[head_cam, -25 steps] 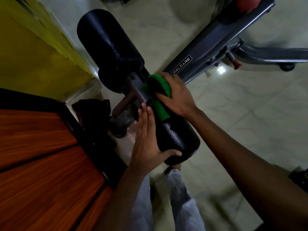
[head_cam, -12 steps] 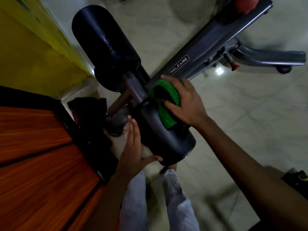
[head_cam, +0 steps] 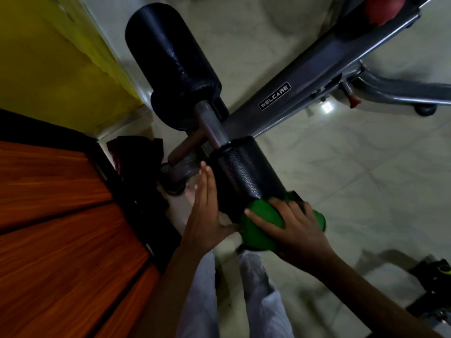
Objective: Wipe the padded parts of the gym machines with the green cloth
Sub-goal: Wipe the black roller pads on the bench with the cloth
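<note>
1. At the near end of the lower pad (head_cam: 244, 176), the right hand (head_cam: 292, 230) grips the cloth (head_cam: 261, 225), fingers curled over it.
2. Wiping well likely means firm pressure right around the end.
3. Left hand (head_cam: 207, 206) lies flat, fingers straight, steadying the pad's side.

You can read one text only: "WELCARE", white capitals on a small black label (head_cam: 274, 96) stuck to the machine's grey steel frame beam (head_cam: 324, 67).
</note>
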`<state>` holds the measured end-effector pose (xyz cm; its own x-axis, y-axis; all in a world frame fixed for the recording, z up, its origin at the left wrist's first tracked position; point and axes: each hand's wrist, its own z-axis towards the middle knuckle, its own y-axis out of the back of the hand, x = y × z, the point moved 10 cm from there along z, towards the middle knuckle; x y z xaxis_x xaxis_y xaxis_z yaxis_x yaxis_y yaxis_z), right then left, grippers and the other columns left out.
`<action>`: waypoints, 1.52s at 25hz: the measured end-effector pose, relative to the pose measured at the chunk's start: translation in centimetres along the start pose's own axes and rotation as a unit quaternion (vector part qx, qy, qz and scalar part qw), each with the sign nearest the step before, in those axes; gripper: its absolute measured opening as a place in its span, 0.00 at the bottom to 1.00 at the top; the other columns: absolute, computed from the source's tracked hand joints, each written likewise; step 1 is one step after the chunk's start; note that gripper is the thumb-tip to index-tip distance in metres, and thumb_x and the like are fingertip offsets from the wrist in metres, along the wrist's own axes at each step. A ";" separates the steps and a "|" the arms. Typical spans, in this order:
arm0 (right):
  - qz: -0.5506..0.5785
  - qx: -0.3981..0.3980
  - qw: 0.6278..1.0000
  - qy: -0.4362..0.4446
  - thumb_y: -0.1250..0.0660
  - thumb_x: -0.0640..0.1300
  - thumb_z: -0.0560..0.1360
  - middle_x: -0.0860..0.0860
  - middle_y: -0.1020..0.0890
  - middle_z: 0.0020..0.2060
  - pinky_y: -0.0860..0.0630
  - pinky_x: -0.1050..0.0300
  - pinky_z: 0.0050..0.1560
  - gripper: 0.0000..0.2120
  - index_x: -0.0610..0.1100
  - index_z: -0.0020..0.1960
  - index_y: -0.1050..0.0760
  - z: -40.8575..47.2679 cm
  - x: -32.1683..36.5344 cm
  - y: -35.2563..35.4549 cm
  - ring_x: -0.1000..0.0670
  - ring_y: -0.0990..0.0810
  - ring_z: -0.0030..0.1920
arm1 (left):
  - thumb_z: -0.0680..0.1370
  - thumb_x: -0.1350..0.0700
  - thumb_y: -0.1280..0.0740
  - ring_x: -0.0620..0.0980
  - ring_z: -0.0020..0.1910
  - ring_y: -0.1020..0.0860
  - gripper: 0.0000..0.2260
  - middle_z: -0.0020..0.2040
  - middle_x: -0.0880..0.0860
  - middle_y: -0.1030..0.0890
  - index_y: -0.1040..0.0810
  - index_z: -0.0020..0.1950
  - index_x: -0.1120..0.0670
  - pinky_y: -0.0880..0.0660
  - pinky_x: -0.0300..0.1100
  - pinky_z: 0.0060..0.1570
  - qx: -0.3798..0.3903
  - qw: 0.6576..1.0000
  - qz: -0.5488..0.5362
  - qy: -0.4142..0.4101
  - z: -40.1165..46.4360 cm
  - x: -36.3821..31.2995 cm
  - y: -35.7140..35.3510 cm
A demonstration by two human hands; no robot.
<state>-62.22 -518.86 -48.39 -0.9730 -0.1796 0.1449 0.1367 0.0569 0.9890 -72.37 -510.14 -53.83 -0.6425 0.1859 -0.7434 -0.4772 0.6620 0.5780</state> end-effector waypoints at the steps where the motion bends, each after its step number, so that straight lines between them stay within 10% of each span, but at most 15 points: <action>1: 0.006 -0.001 1.000 -0.008 0.41 0.53 0.66 0.42 0.32 0.58 0.38 0.49 0.47 0.31 0.56 0.70 0.36 -1.1 -0.2 0.2 0.43 0.31 0.51 | 0.65 0.29 0.35 0.52 0.77 0.60 0.58 0.77 0.52 0.66 0.62 0.76 0.61 0.63 0.35 0.72 0.000 1.000 0.010 -0.011 0.4 -0.5 0.3; 10: 0.105 -0.055 0.980 -0.159 0.42 0.59 0.66 0.40 0.26 0.53 0.28 0.46 0.46 0.32 0.53 0.69 0.34 14.2 -4.8 0.5 0.40 0.26 0.51 | 0.54 0.44 0.18 0.48 0.74 0.69 0.68 0.75 0.54 0.69 0.66 0.75 0.57 0.66 0.27 0.68 0.036 0.999 -0.016 0.008 1.5 -0.1 0.0; 19: 0.392 -0.156 0.837 -0.349 0.32 0.50 0.67 0.43 0.22 0.56 0.29 0.57 0.60 0.29 0.41 0.66 0.27 10.2 -15.1 0.8 0.46 0.24 0.57 | 0.55 0.27 0.31 0.49 0.74 0.70 0.66 0.75 0.49 0.69 0.63 0.77 0.57 0.63 0.50 0.72 0.020 0.997 0.070 -0.015 2.4 -2.3 -0.2; 28: 0.156 -0.062 0.978 -0.126 0.41 0.60 0.67 0.42 0.26 0.49 0.27 0.46 0.46 0.31 0.50 0.68 0.29 14.6 -5.3 1.1 0.41 0.26 0.49 | 0.51 0.31 0.25 0.43 0.73 0.71 0.68 0.74 0.46 0.70 0.65 0.76 0.52 0.63 0.36 0.69 0.024 0.998 -0.040 0.038 1.7 -1.3 -0.7; 38: 0.078 -0.025 0.989 -0.127 0.39 0.60 0.68 0.41 0.31 0.54 0.26 0.47 0.43 0.32 0.53 0.70 0.37 -1.5 -3.0 -0.7 0.43 0.31 0.50 | 0.60 0.29 0.33 0.50 0.76 0.65 0.62 0.77 0.53 0.64 0.60 0.77 0.61 0.64 0.34 0.73 -0.005 0.999 -0.039 0.008 1.3 -1.6 0.1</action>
<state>-59.09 -519.82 -49.43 -0.9539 0.0798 0.2895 0.2915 0.0147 0.9565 -70.59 -509.45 -52.99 -0.6132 0.1221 -0.7804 -0.5318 0.6668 0.5222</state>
